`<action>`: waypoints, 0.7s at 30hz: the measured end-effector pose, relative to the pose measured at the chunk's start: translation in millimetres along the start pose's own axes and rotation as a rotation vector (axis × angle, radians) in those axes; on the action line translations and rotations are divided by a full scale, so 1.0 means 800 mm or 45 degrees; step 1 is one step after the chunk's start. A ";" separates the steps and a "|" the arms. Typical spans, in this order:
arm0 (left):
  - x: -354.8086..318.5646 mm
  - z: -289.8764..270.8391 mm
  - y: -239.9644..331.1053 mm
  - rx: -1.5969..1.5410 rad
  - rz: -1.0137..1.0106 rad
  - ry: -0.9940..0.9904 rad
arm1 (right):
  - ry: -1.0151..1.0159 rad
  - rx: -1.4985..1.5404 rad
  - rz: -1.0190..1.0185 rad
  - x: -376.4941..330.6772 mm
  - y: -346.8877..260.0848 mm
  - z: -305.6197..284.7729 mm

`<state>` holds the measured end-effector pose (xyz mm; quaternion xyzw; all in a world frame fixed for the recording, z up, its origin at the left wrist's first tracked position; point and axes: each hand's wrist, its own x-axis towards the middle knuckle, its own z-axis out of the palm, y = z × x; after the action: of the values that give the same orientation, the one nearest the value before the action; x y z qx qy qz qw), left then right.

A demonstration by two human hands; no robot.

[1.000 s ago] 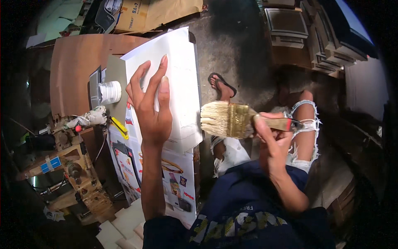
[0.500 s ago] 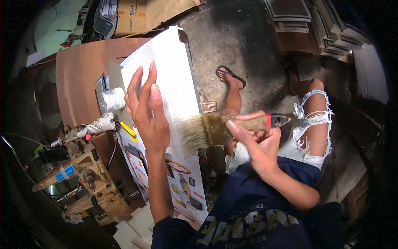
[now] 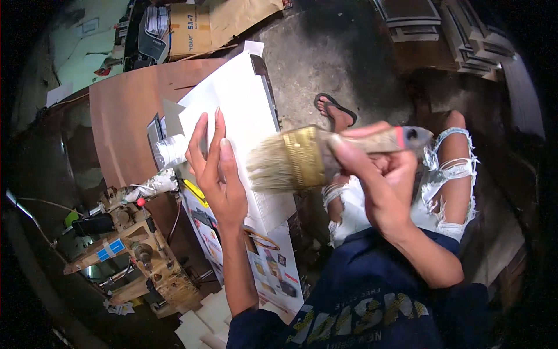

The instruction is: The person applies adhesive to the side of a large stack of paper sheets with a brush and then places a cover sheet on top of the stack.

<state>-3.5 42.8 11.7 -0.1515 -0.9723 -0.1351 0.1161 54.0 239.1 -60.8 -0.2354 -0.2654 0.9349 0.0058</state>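
My right hand (image 3: 386,183) is closed round the wooden handle of a wide paintbrush (image 3: 305,158). The brush has pale bristles, a brass-coloured ferrule and a red band near the handle's end. Its bristles point left, over the right part of a white sheet (image 3: 241,96); whether they touch it cannot be told. On the left part of that sheet lies my left hand (image 3: 220,186), its fingers stretched out and holding nothing. Beside its fingertips stands a whitish translucent container (image 3: 170,150). A yellow utility knife (image 3: 195,192) lies close to my left wrist.
Under the white sheet is a printed sheet (image 3: 278,291) on the bench. A brown wooden board (image 3: 125,116) extends to the far left. Nearer on the left stands a wood-and-metal machine (image 3: 142,256). A cardboard box (image 3: 189,35) sits at the back, and stacked frames (image 3: 410,26) at the far right.
The brush in my right hand has risen and looks larger, its handle swung up and right. My left hand stays spread on the sheet. The whole view has shifted slightly.
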 end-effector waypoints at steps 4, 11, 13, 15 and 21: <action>0.003 -0.005 0.005 0.088 -0.009 -0.109 | -0.070 -0.132 0.048 0.027 0.024 -0.008; 0.003 0.001 0.003 0.011 -0.012 -0.006 | -0.091 -0.062 0.119 0.044 0.018 0.008; 0.003 0.000 0.005 0.058 -0.017 -0.045 | -0.045 -0.205 -0.035 0.042 0.014 -0.004; 0.003 -0.004 0.007 0.144 -0.040 -0.116 | 0.010 -0.116 -0.163 0.049 0.010 -0.004; 0.004 -0.001 0.005 0.049 -0.009 -0.023 | -0.082 -0.251 0.021 0.052 0.023 0.004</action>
<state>-4.7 47.3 14.0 -0.1470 -0.9762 -0.1154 0.1098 17.5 227.5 -86.1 -0.2069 -0.3543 0.9113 -0.0336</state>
